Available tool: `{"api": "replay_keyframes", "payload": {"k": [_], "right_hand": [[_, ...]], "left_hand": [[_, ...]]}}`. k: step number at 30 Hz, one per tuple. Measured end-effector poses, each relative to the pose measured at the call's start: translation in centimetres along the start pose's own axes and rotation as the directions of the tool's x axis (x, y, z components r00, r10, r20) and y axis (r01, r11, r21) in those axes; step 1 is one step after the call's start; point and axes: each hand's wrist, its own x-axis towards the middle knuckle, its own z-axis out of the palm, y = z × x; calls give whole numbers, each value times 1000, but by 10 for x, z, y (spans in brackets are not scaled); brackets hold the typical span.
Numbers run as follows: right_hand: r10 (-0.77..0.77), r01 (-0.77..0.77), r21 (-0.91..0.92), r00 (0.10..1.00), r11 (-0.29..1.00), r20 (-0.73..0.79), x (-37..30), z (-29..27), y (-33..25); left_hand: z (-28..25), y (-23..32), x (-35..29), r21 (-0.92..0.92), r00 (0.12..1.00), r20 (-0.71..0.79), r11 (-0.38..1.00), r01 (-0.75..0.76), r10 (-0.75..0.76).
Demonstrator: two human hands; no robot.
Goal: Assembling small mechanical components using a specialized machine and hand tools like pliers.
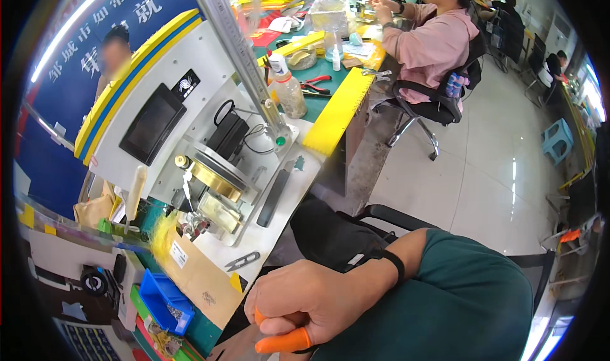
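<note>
Coming in from the right out of a dark green sleeve, my right hand (305,304) has its fingers curled in and closed. Orange finger cots cover its thumb and one fingertip; what they hold, if anything, is hidden. Below it at the lower edge shows a piece of skin, seemingly my left hand (236,347), with its fingers out of sight. Nearest to my right hand are a brown paper envelope (202,285) and a pair of thread snips (243,260). The snips lie on the white base of a bench machine (219,180) with a brass-coloured drum.
A dark grey bar (276,199) rests on the machine base. Left lies a blue bin (166,300). Beyond stand a plastic bottle (290,94), red-handled pliers (316,80) and a yellow board (337,113). A co-worker in pink (438,43) sits at the far bench. A chair armrest (400,216) is near my arm.
</note>
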Motion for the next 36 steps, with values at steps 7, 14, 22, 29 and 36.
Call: {"api": "replay_keyframes", "payload": {"k": [7, 14, 22, 29, 36], "right_hand": [[-107, 106, 46, 994, 993, 11, 14, 4, 29], [-109, 75, -222, 983, 972, -148, 10, -37, 42], [-269, 134, -390, 909, 911, -318, -14, -76, 29], [-332, 108, -535, 880, 838, -341, -11, -80, 37], [-233, 33, -513, 914, 858, -331, -13, -75, 39]], "left_hand": [[-2, -17, 5, -289, 1000, -28, 957, -9, 1], [0, -16, 2, -587, 1000, -28, 810, -7, -11], [-62, -18, 88, -666, 911, -312, 622, -411, 268], [-53, -20, 102, -488, 860, -414, 724, -487, 299], [-48, -5, 112, -459, 854, -404, 734, -500, 329]]}}
